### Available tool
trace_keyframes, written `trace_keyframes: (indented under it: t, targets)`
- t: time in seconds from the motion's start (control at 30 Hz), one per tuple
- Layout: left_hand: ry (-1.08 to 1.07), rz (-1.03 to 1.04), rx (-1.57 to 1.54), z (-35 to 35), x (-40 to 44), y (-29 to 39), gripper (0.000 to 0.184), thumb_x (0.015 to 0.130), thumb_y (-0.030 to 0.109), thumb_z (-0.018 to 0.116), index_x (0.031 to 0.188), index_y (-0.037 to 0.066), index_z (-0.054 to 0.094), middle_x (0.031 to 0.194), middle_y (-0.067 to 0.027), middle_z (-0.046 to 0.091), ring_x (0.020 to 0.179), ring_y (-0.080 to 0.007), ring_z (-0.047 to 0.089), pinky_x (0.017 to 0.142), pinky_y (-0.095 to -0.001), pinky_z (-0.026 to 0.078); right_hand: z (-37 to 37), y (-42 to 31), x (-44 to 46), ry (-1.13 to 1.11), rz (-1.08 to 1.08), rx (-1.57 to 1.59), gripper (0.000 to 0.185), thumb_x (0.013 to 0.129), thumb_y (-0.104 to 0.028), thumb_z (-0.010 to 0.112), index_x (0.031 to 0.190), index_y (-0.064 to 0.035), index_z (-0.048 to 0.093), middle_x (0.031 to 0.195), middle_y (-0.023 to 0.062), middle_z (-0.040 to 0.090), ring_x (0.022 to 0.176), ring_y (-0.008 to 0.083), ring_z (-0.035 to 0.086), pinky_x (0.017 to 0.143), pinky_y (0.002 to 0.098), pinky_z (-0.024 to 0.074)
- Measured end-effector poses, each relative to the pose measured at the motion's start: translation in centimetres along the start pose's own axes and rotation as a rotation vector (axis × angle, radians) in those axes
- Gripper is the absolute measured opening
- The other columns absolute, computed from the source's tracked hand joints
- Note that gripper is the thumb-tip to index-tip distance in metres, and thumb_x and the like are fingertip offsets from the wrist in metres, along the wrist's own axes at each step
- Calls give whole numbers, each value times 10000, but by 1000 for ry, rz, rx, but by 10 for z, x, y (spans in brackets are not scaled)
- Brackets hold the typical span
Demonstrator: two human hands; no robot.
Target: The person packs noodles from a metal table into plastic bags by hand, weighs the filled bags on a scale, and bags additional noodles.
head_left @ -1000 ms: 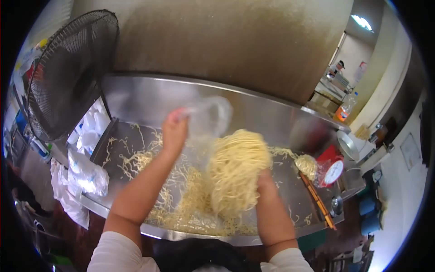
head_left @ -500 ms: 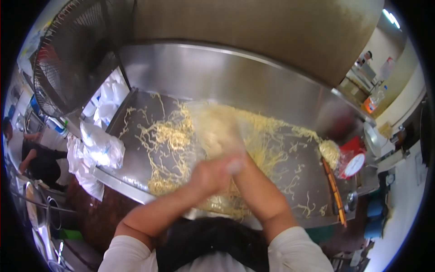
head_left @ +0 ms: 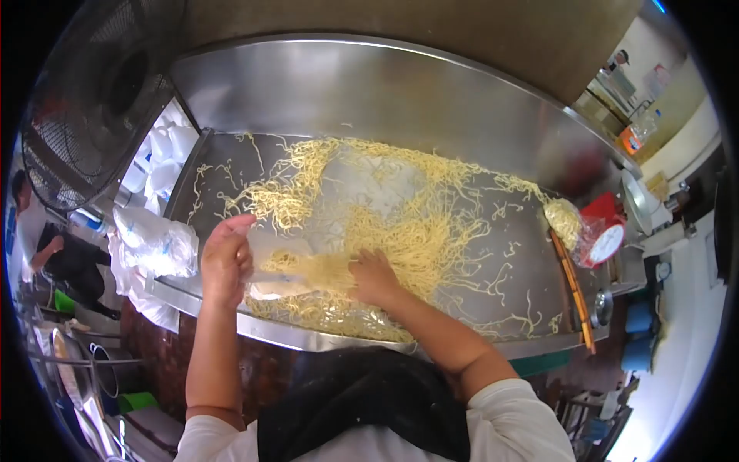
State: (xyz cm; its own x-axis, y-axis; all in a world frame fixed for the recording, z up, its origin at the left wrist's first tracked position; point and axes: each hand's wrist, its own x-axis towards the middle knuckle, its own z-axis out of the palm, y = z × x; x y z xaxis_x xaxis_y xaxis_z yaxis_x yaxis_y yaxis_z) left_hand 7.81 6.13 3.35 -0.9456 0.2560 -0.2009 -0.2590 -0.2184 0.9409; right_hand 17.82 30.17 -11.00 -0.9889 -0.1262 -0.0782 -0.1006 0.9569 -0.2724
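Yellow noodles (head_left: 416, 239) lie in a loose heap across the metal tray table (head_left: 516, 300). My left hand (head_left: 225, 262) is at the tray's left front, its fingers closed on the edge of a clear plastic bag (head_left: 269, 289). The bag spreads low between my hands, blurred, with noodles showing in and behind it. My right hand (head_left: 375, 277) is on the noodles at the bag's right side, fingers curled around a blurred bunch of them. Part of its grip is hidden.
At right, a bag of noodles (head_left: 563, 223) rests beside a red scale (head_left: 604, 239) with a white dial. Long wooden sticks (head_left: 571, 289) lie near the right edge. Plastic bags (head_left: 154, 242) hang at left below a fan (head_left: 96, 108). Another person (head_left: 65, 258) stands at far left.
My hands, crossed and blurred over the middle of the tray before, have come apart. The left moved left with the bag; the right is down on the noodles. The view has shifted slightly.
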Motion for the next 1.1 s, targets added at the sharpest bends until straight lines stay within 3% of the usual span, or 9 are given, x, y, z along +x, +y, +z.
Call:
trace_keyframes:
  t: [0.1,0.2,0.27,0.4,0.5,0.6,0.8,0.93,1.1]
  targets:
    - [-211,-40,-28,-24,7,-10,360,874,123,534,1221,27,558,566,95,366,433,4,264,399,-176,212,-32,-3,5,-25,322,622,354,694,-213,687,1002,-58,610,1087,177,609,1070,345,560,866,409,464]
    - [-576,81,324,18,3,-48,529,776,101,613,1289,50,499,967,-34,595,793,-107,577,663,-234,480,-95,-41,8,53,55,754,257,713,-191,663,912,-46,589,979,174,614,935,346,593,762,414,475]
    - [-739,177,583,19,22,-99,545,757,148,697,1261,60,508,1178,-75,556,1047,-175,551,881,-318,470,-101,-62,16,258,-120,694,270,700,-154,688,932,-43,607,1006,150,616,943,316,593,807,388,469]
    - [-557,75,283,47,14,-111,496,775,168,710,1218,39,526,1137,-83,599,1037,-181,574,886,-321,472,-103,-47,17,595,-319,653,375,689,-148,750,1007,-17,602,1058,147,605,966,312,591,877,369,457]
    - [-411,-132,56,52,7,-75,477,777,145,715,1199,12,536,1080,-88,629,991,-186,604,865,-317,485,-120,-19,-9,-77,81,1303,488,685,-170,779,1093,2,575,1103,168,588,993,330,585,920,376,444]
    - [-330,-89,-203,48,11,-38,429,791,91,692,1181,-10,544,1071,-113,639,946,-209,638,821,-337,533,-89,6,-46,-110,182,599,531,667,-159,778,1140,-24,576,1070,178,625,994,329,601,880,373,464]
    - [-451,47,-405,55,6,27,365,828,89,661,1161,-15,556,1064,-133,645,934,-235,653,805,-355,559,-57,100,-118,272,525,562,260,680,-12,708,929,-57,649,886,133,664,800,276,639,709,342,498]
    - [-593,105,-329,67,11,50,392,852,181,637,1191,3,554,1120,-136,632,986,-255,640,860,-390,539,-76,161,-165,506,645,390,275,687,-5,691,951,-68,647,853,129,667,775,255,644,683,330,495]
    - [-554,196,-332,87,16,99,480,818,193,684,1236,11,532,1168,-128,619,1035,-243,621,891,-391,523,-96,212,-224,529,928,93,242,709,-56,671,949,-64,641,897,167,663,836,354,637,717,391,496]
